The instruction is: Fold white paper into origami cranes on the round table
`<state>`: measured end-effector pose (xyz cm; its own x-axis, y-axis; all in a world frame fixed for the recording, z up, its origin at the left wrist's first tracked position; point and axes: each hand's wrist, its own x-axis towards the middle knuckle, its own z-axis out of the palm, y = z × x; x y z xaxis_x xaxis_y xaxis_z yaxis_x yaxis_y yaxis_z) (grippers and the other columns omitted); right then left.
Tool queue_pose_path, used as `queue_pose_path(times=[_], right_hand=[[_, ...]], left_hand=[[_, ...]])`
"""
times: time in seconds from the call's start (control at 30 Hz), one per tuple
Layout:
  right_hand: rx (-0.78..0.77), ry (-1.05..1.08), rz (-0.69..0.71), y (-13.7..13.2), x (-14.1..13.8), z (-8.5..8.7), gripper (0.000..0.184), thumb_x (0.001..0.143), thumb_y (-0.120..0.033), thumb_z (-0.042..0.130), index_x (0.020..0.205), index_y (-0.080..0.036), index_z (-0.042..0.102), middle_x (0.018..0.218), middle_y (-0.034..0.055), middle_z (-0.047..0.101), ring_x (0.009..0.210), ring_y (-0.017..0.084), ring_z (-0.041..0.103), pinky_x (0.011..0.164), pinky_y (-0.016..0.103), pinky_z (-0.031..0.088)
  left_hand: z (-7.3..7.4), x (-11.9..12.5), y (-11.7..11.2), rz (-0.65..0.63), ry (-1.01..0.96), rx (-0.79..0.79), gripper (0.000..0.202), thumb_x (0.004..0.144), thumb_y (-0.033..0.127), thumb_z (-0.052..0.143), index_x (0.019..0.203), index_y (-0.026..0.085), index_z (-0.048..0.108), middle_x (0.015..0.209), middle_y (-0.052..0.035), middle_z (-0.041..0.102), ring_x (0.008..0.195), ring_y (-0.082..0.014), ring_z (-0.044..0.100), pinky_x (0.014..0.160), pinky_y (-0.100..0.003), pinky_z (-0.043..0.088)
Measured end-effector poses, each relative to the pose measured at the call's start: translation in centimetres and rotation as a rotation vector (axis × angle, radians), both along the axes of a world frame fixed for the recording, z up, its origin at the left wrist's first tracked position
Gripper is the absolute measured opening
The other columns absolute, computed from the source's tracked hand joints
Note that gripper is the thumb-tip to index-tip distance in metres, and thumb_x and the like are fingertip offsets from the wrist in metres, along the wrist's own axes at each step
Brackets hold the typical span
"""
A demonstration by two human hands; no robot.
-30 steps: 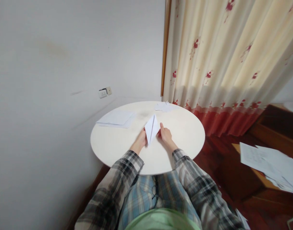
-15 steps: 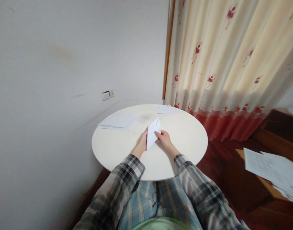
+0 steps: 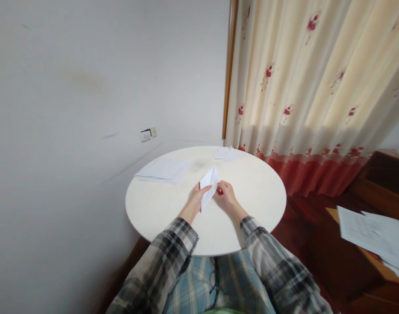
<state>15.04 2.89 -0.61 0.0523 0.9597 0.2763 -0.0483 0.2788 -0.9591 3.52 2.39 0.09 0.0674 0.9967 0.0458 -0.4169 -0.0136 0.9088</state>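
A white sheet of paper folded into a pointed, envelope-like shape (image 3: 208,181) is held up above the round white table. My left hand (image 3: 197,196) grips its left side, the thumb lying across the front. At its right edge, my right hand (image 3: 226,191) is closed with curled fingers, seemingly pinching the paper's edge; the fingertips are partly hidden. A diagonal fold line shows on the paper's face.
The round white table (image 3: 160,209) stands against the wall. A stack of white sheets (image 3: 163,169) lies at its back left, and torn paper pieces (image 3: 227,153) at its back. Written papers (image 3: 372,231) lie on brown furniture at right, near a flowered curtain (image 3: 284,87).
My left thumb has come over onto the paper's front. My right thumb has slid off the face to the right edge, its fingers now curled there. The view has tilted up slightly.
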Motion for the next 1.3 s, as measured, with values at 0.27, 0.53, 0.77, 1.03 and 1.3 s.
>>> queue_pose_path(times=[0.27, 0.53, 0.77, 1.03, 1.3], right_hand=[[0.036, -0.014, -0.025, 0.4, -0.1, -0.7, 0.028, 0.064, -0.035, 0.054, 0.046, -0.018, 0.041, 0.042, -0.0058, 0.04, 0.043, 0.007, 0.037, 0.048, 0.021, 0.03], [0.022, 0.002, 0.055, 0.2, -0.2, -0.3, 0.03, 0.067, -0.041, 0.05, 0.048, -0.019, 0.046, 0.044, -0.0038, 0.042, 0.044, 0.008, 0.038, 0.047, 0.022, 0.031], [-0.046, 0.09, -0.057, 0.5, -0.3, -0.6, 0.029, 0.055, -0.038, 0.066, 0.059, -0.02, 0.045, 0.045, -0.0069, 0.045, 0.043, 0.009, 0.041, 0.045, 0.022, 0.031], [-0.045, 0.099, -0.039, 0.3, -0.1, -0.3, 0.028, 0.054, -0.036, 0.067, 0.057, -0.018, 0.046, 0.046, -0.0065, 0.045, 0.044, 0.008, 0.041, 0.047, 0.022, 0.032], [-0.033, 0.107, -0.038, 0.1, -0.2, -0.1, 0.027, 0.054, -0.035, 0.066, 0.056, -0.019, 0.044, 0.045, -0.0077, 0.042, 0.044, 0.007, 0.038, 0.045, 0.022, 0.029]], left_hand=[[-0.3, 0.0, 0.2, 0.005, -0.027, 0.012, 0.052, 0.052, 0.017, 0.075, 0.101, 0.013, 0.057, 0.088, -0.0094, 0.069, 0.08, -0.0232, 0.064, 0.074, -0.032, 0.049], [-0.3, 0.1, 0.2, 0.015, -0.023, 0.018, 0.054, 0.049, 0.019, 0.076, 0.1, 0.012, 0.058, 0.09, -0.0093, 0.068, 0.081, -0.023, 0.063, 0.075, -0.032, 0.047], [-0.1, 0.2, 0.0, -0.03, -0.032, -0.014, 0.053, 0.051, 0.018, 0.072, 0.102, 0.012, 0.057, 0.086, -0.0078, 0.069, 0.079, -0.023, 0.063, 0.072, -0.031, 0.047], [0.4, 0.2, 0.2, -0.135, -0.206, -0.086, 0.042, 0.07, 0.038, 0.056, 0.1, 0.008, 0.059, 0.083, -0.011, 0.069, 0.081, -0.0239, 0.063, 0.075, -0.033, 0.048], [0.7, 0.4, 0.1, -0.156, -0.222, -0.16, 0.04, 0.083, 0.04, 0.043, 0.1, 0.008, 0.061, 0.085, -0.0112, 0.069, 0.082, -0.0226, 0.063, 0.079, -0.033, 0.047]])
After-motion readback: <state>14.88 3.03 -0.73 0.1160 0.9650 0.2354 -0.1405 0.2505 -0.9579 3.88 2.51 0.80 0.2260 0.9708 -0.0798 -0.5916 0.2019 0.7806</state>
